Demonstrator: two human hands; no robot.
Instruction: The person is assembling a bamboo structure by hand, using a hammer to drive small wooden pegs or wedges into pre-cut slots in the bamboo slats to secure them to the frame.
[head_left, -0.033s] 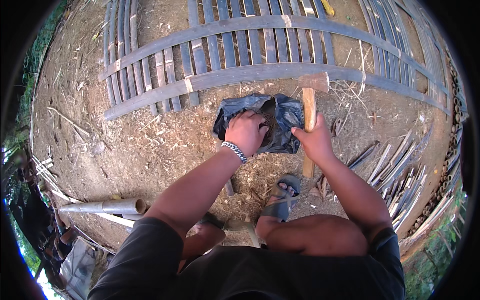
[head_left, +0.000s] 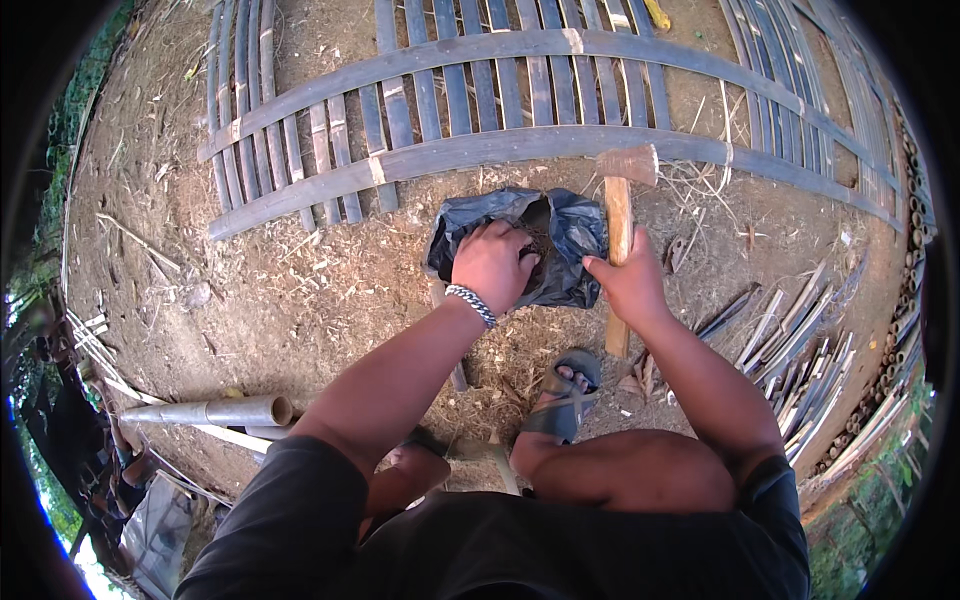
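Note:
A crumpled black plastic bag (head_left: 575,225) lies with its mouth spread on the dirt in front of me. My left hand (head_left: 492,265) reaches into it, fingers curled and thumb bent toward them; the fingertips are hidden. Beside the fingers some brownish contents (head_left: 541,245) show, too unclear to name. At the bag's right edge my right hand (head_left: 634,283) is closed round the wooden handle of a hatchet-like tool (head_left: 619,215). Its rusty, flared metal head points away from me. The right thumb lies across the handle, its tip by the bag.
A slatted bamboo panel (head_left: 480,148) lies beyond the bag. Split bamboo strips (head_left: 815,390) are heaped at right, and a bamboo pole (head_left: 215,412) rests at left. A blade-like piece (head_left: 470,450) lies between my sandalled feet (head_left: 567,400). Wood shavings litter the ground.

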